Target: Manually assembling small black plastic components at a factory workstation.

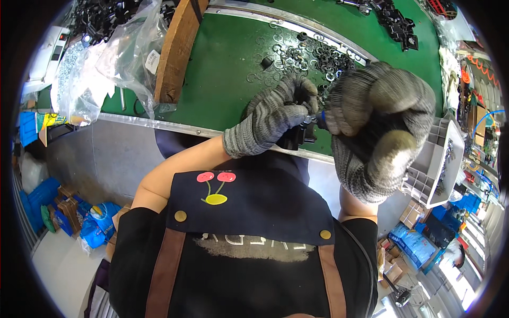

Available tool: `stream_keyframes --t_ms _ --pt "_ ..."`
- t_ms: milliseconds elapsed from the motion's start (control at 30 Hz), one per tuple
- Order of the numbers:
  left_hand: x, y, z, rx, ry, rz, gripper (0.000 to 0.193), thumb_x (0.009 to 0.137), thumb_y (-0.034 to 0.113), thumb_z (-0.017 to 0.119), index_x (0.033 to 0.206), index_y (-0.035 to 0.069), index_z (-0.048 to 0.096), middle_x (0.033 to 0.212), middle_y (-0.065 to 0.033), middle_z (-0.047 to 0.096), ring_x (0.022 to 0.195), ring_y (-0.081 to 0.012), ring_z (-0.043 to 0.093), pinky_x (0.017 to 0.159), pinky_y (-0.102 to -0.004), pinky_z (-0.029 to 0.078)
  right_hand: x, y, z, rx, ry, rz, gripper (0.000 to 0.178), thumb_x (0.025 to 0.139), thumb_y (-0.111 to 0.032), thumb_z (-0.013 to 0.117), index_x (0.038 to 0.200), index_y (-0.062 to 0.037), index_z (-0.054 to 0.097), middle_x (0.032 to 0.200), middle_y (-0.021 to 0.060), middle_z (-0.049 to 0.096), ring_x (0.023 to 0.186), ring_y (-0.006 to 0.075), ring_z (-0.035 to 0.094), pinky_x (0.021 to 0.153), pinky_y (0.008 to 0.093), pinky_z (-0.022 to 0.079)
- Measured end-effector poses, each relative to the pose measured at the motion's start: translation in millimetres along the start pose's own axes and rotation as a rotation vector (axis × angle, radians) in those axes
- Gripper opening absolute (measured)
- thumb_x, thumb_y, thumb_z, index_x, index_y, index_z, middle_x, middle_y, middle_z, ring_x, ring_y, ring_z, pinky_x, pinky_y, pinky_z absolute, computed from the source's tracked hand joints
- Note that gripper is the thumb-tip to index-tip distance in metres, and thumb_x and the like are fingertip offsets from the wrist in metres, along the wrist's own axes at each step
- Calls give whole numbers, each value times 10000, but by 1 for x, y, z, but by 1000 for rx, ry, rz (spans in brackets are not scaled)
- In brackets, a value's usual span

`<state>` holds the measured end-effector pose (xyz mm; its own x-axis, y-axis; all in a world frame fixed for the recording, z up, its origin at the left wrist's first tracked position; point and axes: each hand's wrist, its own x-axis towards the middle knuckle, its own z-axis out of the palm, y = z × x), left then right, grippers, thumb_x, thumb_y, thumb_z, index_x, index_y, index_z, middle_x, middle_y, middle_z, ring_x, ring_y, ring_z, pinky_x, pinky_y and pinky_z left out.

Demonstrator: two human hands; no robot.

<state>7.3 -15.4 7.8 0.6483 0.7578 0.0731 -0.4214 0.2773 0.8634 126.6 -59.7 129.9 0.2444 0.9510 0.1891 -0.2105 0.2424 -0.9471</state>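
My left hand (275,115), in a grey knitted glove, is closed in a pinch on a small dark metal part (308,120) at the front edge of the green tabletop. Close beside it, my right hand (379,119) in a matching glove is raised nearer to me, its fingers curled round. A bit of blue (321,115) shows between the two hands; what my right hand grips is hidden. Just below my left fingertips is a black part (292,139). Beyond the hands lies a spread of small C-shaped clips (289,55), silvery and black, with a black cylindrical piece (266,62) next to them.
A wooden bar (177,53) stands left on the green table (222,69), with clear plastic bags (124,58) beyond it. Black assemblies (395,24) lie at the back right. A white plastic basket (442,164) hangs right, beside my right hand. The table's metal front edge (175,126) crosses before me.
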Motion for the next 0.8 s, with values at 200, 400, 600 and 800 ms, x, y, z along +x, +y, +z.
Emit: stream_keyframes --t_ms 200,400,600,800 --pt "-12 -6 -13 273 51 54 461 948 150 645 1357 9 484 1237 -56 588 1116 -149 565 977 -307 479 21 27 -5 74 -343 -202 484 850 -356 803 1138 -80 528 933 11 522 712 115 489 628 259 441" --pt "31 1 79 -502 510 425 474 970 203 636 1348 -31 472 1242 -69 591 1128 -150 568 981 -326 484 29 34 -19 -268 -393 -341 461 832 -261 800 1150 -58 536 957 28 546 754 117 530 624 257 434" --pt "19 2 56 -601 362 374 399 978 236 621 1273 1 491 1160 -71 602 1066 -144 575 944 -316 483 28 39 -38 -719 -189 -392 306 846 -126 742 1116 -49 620 916 48 564 741 140 552 628 284 459" --pt "-4 -13 -15 -299 26 59 317 964 287 633 1179 80 525 1056 -84 612 991 -155 593 895 -298 501 27 52 -71 -1102 -41 -376 229 860 9 685 1082 -40 705 876 69 582 728 162 575 631 311 484"
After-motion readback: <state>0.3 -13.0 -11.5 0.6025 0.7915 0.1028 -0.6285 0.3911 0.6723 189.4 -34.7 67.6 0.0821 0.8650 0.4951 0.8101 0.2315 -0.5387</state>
